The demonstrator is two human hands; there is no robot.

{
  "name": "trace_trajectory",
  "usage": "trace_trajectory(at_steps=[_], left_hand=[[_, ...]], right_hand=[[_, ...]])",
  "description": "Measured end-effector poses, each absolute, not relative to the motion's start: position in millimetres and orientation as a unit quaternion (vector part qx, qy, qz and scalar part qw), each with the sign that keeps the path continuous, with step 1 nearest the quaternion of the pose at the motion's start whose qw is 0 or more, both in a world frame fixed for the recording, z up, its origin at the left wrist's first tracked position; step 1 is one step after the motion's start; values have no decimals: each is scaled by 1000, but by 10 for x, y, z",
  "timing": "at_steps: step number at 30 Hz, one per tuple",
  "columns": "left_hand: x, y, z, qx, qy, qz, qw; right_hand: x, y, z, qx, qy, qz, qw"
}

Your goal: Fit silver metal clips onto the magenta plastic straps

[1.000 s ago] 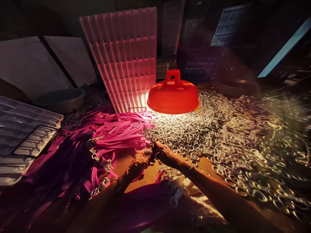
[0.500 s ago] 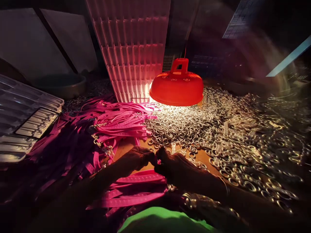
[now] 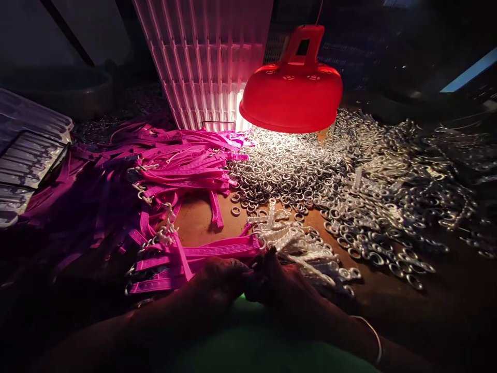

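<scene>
My left hand (image 3: 223, 280) and my right hand (image 3: 275, 277) meet low in the middle, close to my body, their fingers bent and pressed together. Whatever is pinched between them is hidden in shadow. Just beyond my left hand lies a small bunch of pink straps (image 3: 217, 248) with metal clips at the left ends. A metal ring (image 3: 261, 241) shows at the right end of one strap, near my right fingertips. White braided, glittery strips (image 3: 293, 241) with rings spread past my right hand.
A larger heap of pink straps (image 3: 186, 173) covers the left. Loose metal rings (image 3: 287, 178) are piled at the centre and right. A red hanging lamp (image 3: 291, 98) is low over them. Ribbed clear plastic trays (image 3: 209, 67) stand behind; another tray (image 3: 33, 147) is at left.
My hands have come back toward my body, uncovering the white braided strips and the near pink straps. The view has tilted down, so the lamp appears higher and larger. The pink bit between my fingers no longer shows.
</scene>
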State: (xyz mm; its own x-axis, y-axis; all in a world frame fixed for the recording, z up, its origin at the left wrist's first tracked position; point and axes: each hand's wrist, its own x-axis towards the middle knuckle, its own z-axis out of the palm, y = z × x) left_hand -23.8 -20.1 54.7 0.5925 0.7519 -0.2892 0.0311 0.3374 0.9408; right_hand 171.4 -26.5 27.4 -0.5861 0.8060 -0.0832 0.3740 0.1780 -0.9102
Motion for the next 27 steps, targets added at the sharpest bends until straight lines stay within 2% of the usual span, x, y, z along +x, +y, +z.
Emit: trace_trajectory(at_steps=[4,9,14,22,24,27], left_hand=[[-220,-217,454,471,402,250,744],[-181,-210,326,333,409,213,822],[-165,-206,299,293,399,218,841],[-154,-125,333,292,411,236,831],[-184,-87,418,307,426,244,815],[-208,-48,531,381,480,293,734]], right_hand=[[1657,-191,316,-349,-754,529,169],[1685,-162,252,-345,-784,504,107],[1687,-115,287,-331,-805,487,69],[1758,-119,346,-345,-838,410,105],[1755,-124,437,-363,-852,358,115],[1740,-93,646,-378,-881,253,134]])
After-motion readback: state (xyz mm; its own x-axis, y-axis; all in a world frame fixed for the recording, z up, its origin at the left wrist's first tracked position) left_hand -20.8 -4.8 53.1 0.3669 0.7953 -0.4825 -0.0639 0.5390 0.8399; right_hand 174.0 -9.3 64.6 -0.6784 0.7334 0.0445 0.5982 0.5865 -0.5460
